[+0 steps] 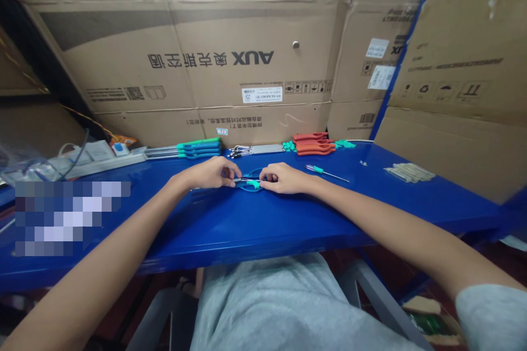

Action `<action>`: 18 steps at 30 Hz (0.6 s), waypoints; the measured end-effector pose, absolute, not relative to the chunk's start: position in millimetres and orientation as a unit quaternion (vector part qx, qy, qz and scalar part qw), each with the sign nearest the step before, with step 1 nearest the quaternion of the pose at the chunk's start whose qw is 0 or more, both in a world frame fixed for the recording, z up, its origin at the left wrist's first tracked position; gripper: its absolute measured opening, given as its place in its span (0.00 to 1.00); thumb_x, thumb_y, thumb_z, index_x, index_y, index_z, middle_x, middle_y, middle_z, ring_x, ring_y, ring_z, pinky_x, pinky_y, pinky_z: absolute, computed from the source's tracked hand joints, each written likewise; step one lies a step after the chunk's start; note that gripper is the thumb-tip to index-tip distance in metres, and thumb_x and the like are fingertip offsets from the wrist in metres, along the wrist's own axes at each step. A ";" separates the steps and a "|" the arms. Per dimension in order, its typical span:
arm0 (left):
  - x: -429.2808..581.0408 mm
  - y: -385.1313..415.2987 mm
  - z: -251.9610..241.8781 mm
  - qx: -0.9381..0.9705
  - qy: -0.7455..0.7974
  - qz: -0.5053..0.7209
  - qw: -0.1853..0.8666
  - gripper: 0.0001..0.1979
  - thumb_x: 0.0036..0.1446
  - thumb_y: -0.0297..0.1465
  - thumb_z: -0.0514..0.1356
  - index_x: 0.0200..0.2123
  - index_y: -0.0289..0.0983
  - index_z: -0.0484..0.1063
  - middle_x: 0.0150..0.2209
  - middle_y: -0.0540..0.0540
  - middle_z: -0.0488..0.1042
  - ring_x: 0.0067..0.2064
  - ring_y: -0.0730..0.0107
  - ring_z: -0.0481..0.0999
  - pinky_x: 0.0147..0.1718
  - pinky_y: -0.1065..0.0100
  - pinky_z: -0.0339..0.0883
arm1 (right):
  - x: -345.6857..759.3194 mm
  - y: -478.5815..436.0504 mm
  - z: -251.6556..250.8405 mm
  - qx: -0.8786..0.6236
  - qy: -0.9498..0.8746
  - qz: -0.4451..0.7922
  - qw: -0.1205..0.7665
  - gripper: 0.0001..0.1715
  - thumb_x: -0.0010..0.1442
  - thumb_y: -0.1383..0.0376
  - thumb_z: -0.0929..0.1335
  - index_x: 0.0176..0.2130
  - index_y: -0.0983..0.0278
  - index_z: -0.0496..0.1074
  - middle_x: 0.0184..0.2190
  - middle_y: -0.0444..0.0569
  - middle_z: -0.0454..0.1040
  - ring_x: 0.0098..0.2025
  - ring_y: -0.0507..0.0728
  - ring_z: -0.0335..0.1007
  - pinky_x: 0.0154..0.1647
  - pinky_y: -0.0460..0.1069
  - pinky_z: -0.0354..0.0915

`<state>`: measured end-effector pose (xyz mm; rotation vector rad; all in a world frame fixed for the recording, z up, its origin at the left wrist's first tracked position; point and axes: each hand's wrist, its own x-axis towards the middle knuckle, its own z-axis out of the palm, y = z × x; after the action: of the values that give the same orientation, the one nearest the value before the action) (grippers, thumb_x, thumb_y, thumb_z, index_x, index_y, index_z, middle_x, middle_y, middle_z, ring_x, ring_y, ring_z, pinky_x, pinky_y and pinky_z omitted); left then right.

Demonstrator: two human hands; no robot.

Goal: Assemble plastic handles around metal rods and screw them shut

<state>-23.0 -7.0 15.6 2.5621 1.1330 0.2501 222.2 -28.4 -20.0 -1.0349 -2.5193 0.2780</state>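
Both my hands meet at the middle of the blue table (255, 219). My left hand (214, 173) is closed in a pinch on the metal end of a small tool with blue and teal plastic handles (252, 184). My right hand (284, 178) is closed on the handle end of the same tool. The tool lies low over the table surface between the two hands. Its middle part is partly hidden by my fingers.
Along the back edge lie a stack of blue-and-teal handled tools (193, 148), a bundle of metal blades (259, 149) and orange handles (315, 143). A small screwdriver (325, 171) lies to the right, pale strips (409, 172) farther right. Cardboard boxes (247, 55) wall the back. A power strip (94, 153) sits left.
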 end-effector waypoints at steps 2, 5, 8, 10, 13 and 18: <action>-22.6 -7.2 15.3 0.896 0.404 0.092 0.160 0.14 0.46 0.33 0.63 0.38 0.34 0.78 0.29 0.48 0.74 0.29 0.71 0.71 0.28 0.73 0.63 | 222.2 -28.1 -20.2 -0.370 -0.902 0.098 0.202 0.11 0.60 0.61 0.67 0.39 0.66 0.74 0.29 0.46 0.68 0.29 0.50 0.60 0.31 0.45 0.54; -21.5 -7.8 15.8 0.894 0.412 0.095 0.148 0.13 0.45 0.32 0.64 0.36 0.34 0.78 0.29 0.48 0.75 0.30 0.71 0.72 0.29 0.73 0.64 | 221.9 -27.8 -20.0 -0.368 -0.902 0.098 0.202 0.11 0.60 0.61 0.67 0.38 0.66 0.74 0.28 0.46 0.68 0.29 0.50 0.60 0.31 0.45 0.54; -20.4 -9.0 17.2 0.897 0.411 0.089 0.140 0.11 0.45 0.32 0.64 0.34 0.35 0.78 0.29 0.48 0.76 0.31 0.71 0.72 0.31 0.72 0.64 | 221.7 -27.6 -20.0 -0.366 -0.902 0.099 0.204 0.11 0.60 0.61 0.67 0.38 0.66 0.74 0.28 0.46 0.68 0.29 0.50 0.60 0.31 0.45 0.54; -19.8 -9.6 18.1 0.897 0.411 0.084 0.137 0.11 0.45 0.32 0.64 0.34 0.35 0.78 0.30 0.48 0.76 0.31 0.70 0.72 0.32 0.72 0.64 | 221.5 -27.5 -20.2 -0.365 -0.902 0.100 0.206 0.11 0.60 0.61 0.67 0.38 0.66 0.74 0.28 0.46 0.68 0.29 0.50 0.60 0.31 0.45 0.54; -19.1 -10.2 18.9 0.898 0.414 0.078 0.128 0.11 0.45 0.32 0.64 0.34 0.34 0.78 0.29 0.48 0.76 0.31 0.70 0.72 0.32 0.72 0.64 | 221.5 -27.2 -20.8 -0.365 -0.902 0.103 0.206 0.11 0.60 0.62 0.67 0.38 0.66 0.74 0.27 0.45 0.68 0.28 0.49 0.60 0.30 0.45 0.54; -18.2 -10.4 19.4 0.899 0.412 0.086 0.121 0.10 0.43 0.32 0.65 0.32 0.35 0.77 0.29 0.49 0.76 0.31 0.70 0.72 0.31 0.72 0.63 | 221.6 -26.7 -20.9 -0.364 -0.903 0.099 0.206 0.11 0.60 0.61 0.67 0.38 0.67 0.74 0.28 0.46 0.68 0.28 0.49 0.60 0.30 0.45 0.54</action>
<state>-18.2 -10.4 19.4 2.6255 1.2035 0.2506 221.6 -26.7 -20.9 -1.0129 -2.5158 0.2756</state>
